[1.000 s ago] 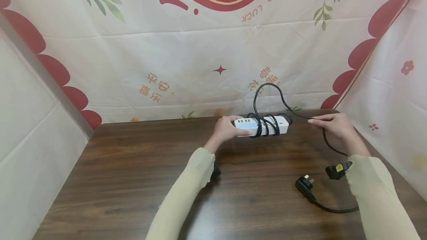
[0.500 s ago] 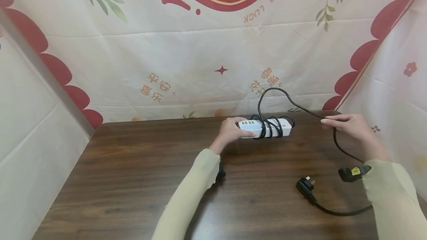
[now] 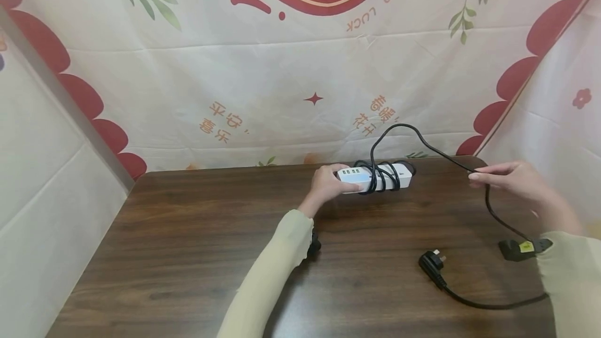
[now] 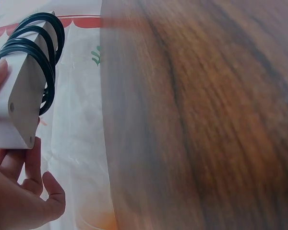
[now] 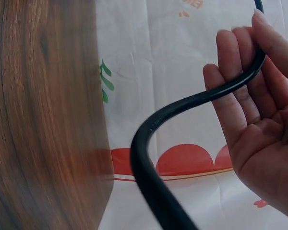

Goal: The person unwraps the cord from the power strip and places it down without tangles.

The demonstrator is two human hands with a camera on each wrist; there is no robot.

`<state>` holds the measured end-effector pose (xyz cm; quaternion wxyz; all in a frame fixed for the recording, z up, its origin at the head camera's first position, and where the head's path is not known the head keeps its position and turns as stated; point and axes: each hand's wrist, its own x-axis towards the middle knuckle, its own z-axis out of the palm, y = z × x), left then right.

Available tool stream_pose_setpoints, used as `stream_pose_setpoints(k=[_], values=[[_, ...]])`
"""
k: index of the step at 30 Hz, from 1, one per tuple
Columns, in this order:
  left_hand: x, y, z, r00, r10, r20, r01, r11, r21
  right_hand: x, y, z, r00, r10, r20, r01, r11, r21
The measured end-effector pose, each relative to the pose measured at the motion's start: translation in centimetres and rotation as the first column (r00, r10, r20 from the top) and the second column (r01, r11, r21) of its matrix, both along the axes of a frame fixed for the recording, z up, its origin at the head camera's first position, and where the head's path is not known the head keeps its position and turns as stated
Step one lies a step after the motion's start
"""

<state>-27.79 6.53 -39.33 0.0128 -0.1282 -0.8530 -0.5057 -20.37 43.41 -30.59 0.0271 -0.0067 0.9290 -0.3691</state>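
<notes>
At the far left, a pale side cloth (image 3: 42,181) is hanging beside the brown wooden table (image 3: 188,244), while a printed back cloth (image 3: 263,82) is covering the area behind the table's far edge. A cream sleeve (image 3: 267,275) is slanting up from the bottom, with a partly hidden black object (image 3: 314,245) showing at its cuff. The left hand (image 3: 325,184) is gripping the left end of a white power strip (image 3: 355,179), its thumb lying along the near side. The strip is sitting roughly level by the table's far edge, right of the middle; whether it is touching the wood, I cannot tell. A black cord (image 5: 177,106) is winding round the strip in several turns, then arching up and sloping down rightward. Nearer the wearer, a black plug (image 3: 431,268) is resting on the table, its lead curving right until the other sleeve (image 3: 575,280) is hiding it. The right hand (image 3: 518,181) is pinching the cord between thumb and fingers, well apart from the strip, and the cord is bending down below it towards a black device (image 3: 512,250) with a yellow label.
</notes>
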Motion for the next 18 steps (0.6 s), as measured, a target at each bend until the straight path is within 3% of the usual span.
stream_pose_setpoints(k=[6, 18], values=[[0.0, 0.1, 0.1, 1.0, 0.011, -0.001, -0.011, 1.0, -0.014, 0.5, 0.3, 0.3, 0.998, 0.011, 0.058, -0.01, 0.999, -0.031], [0.2, 0.2, 0.5, 0.999, 0.046, -0.013, -0.046, 0.998, -0.047, 1.1, 1.4, 0.4, 1.0, 0.007, 0.001, -0.007, 0.995, 0.097]])
